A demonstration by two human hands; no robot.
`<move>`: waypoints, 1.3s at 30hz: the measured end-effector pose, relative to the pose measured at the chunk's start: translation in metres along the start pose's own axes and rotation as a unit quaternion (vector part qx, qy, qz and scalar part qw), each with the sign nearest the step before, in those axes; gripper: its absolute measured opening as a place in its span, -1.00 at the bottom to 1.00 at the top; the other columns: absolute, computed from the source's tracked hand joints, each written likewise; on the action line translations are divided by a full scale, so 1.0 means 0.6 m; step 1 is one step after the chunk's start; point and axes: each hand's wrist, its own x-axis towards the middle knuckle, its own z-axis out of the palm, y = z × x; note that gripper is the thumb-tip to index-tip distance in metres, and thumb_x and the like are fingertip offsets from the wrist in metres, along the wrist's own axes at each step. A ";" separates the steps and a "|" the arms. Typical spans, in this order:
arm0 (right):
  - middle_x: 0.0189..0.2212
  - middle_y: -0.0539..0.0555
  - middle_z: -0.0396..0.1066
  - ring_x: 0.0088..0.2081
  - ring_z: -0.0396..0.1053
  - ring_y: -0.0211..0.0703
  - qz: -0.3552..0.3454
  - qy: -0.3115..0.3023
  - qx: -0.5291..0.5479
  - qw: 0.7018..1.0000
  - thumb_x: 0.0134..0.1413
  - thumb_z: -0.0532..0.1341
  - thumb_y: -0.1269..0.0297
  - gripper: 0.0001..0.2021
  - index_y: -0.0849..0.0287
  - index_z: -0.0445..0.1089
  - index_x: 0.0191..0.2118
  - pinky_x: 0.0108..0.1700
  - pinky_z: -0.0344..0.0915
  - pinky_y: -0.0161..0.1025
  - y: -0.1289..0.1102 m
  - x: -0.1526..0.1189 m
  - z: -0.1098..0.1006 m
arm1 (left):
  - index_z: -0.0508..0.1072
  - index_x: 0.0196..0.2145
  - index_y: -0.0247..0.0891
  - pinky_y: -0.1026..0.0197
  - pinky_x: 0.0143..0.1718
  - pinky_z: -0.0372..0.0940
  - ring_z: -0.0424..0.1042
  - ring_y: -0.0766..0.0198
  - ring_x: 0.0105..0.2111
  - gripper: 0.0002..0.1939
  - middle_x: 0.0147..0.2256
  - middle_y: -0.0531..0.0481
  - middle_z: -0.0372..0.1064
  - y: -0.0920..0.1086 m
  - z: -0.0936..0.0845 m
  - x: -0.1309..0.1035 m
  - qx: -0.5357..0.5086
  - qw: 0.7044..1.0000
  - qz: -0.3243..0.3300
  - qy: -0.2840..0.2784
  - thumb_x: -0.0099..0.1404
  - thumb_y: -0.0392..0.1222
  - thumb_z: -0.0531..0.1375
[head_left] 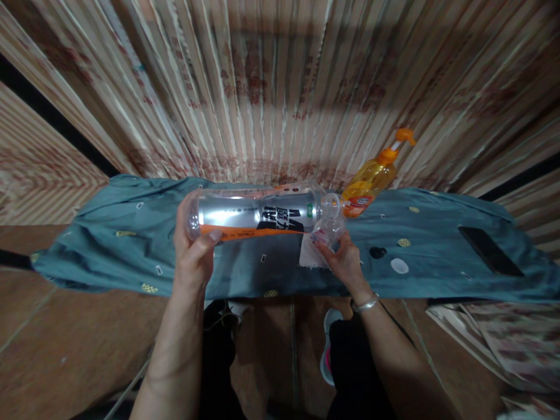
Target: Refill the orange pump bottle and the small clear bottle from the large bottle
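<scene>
A clear plastic drink bottle [258, 213] with a silver and orange label lies sideways in the air above the cloth. Around its base at the left is my left hand [192, 251], closed, with the thumb on the near side. My right hand [343, 256] grips a small clear plastic container [331, 221] against the bottle's neck end. Where the two clear pieces meet is hard to make out. Beneath them, beside my right hand, a white tissue [310, 255] lies on the cloth. Just behind stands a pump bottle [367, 184] of orange liquid with an orange pump head.
A green cloth [245, 271] covers the narrow bench. To the right of my right hand are a small black object [377, 252], a white disc [399, 266] and a dark phone [490, 251]. Stacked cardboard sheets [271, 87] rise behind the bench.
</scene>
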 end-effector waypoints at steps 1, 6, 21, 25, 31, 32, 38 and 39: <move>-0.23 0.28 0.66 -0.21 0.65 0.26 0.001 -0.003 0.001 1.000 0.10 0.29 -0.30 -0.39 0.15 0.41 0.01 -0.19 0.51 0.01 0.000 0.000 0.000 | 0.56 0.05 -0.01 -0.29 0.37 0.32 0.40 -0.24 0.32 -0.27 0.17 -0.08 0.50 -0.001 -0.001 0.000 0.003 1.000 0.003 -0.002 -0.04 0.23 0.58; -0.22 0.30 0.65 -0.19 0.65 0.29 -0.001 -0.001 -0.001 1.000 0.11 0.29 -0.31 -0.39 0.16 0.41 0.00 -0.18 0.51 0.03 -0.001 0.000 0.000 | 0.57 0.08 -0.01 -0.31 0.43 0.25 0.38 -0.27 0.32 -0.20 0.20 -0.06 0.50 -0.003 -0.003 0.002 -0.002 1.000 0.000 0.008 -0.10 0.24 0.60; -0.24 0.29 0.65 -0.22 0.63 0.29 0.002 -0.002 0.016 1.000 0.06 0.28 -0.38 -0.34 0.14 0.40 -0.01 -0.20 0.49 0.03 0.001 0.000 -0.001 | 0.54 0.16 -0.08 -0.38 0.50 0.16 0.30 -0.31 0.40 -0.14 0.22 -0.09 0.48 0.002 -0.005 0.000 0.006 1.000 0.008 0.001 -0.05 0.25 0.59; -0.24 0.29 0.65 -0.22 0.64 0.28 0.002 -0.004 0.013 1.000 0.09 0.28 -0.35 -0.35 0.16 0.40 0.02 -0.19 0.50 0.02 -0.001 0.001 -0.003 | 0.56 0.14 -0.05 -0.39 0.51 0.14 0.31 -0.30 0.40 -0.13 0.21 -0.07 0.49 0.004 -0.003 0.001 -0.005 1.000 -0.002 0.004 -0.10 0.25 0.61; -0.24 0.29 0.64 -0.21 0.63 0.28 0.000 0.001 -0.002 1.000 0.09 0.28 -0.34 -0.37 0.16 0.41 -0.02 -0.19 0.48 0.03 0.000 0.001 -0.001 | 0.58 0.11 -0.06 -0.37 0.49 0.18 0.34 -0.28 0.37 -0.16 0.20 -0.07 0.50 0.008 0.000 0.000 -0.005 1.000 0.001 0.010 -0.10 0.24 0.62; -0.24 0.28 0.64 -0.21 0.63 0.27 -0.001 0.003 -0.003 1.000 0.09 0.28 -0.33 -0.38 0.16 0.41 -0.02 -0.20 0.48 0.02 0.001 0.000 0.000 | 0.59 0.10 -0.05 -0.36 0.49 0.18 0.34 -0.28 0.37 -0.16 0.19 -0.07 0.50 0.008 0.000 0.000 -0.006 1.000 0.001 0.012 -0.12 0.24 0.62; -0.25 0.25 0.63 -0.23 0.62 0.24 0.000 -0.001 0.003 1.000 0.10 0.31 -0.28 -0.41 0.14 0.41 -0.01 -0.21 0.47 0.00 0.002 0.000 0.000 | 0.59 0.10 -0.01 -0.36 0.51 0.14 0.32 -0.28 0.38 -0.18 0.19 -0.05 0.50 0.006 -0.001 0.002 -0.005 1.000 -0.005 0.006 -0.11 0.25 0.62; -0.25 0.25 0.63 -0.24 0.62 0.24 0.004 -0.003 0.000 1.000 0.09 0.31 -0.26 -0.43 0.14 0.40 -0.02 -0.21 0.46 0.00 0.002 0.000 -0.001 | 0.59 0.11 -0.03 -0.37 0.51 0.12 0.31 -0.28 0.39 -0.17 0.20 -0.06 0.49 0.006 -0.001 0.002 -0.007 1.000 -0.002 0.006 -0.10 0.25 0.62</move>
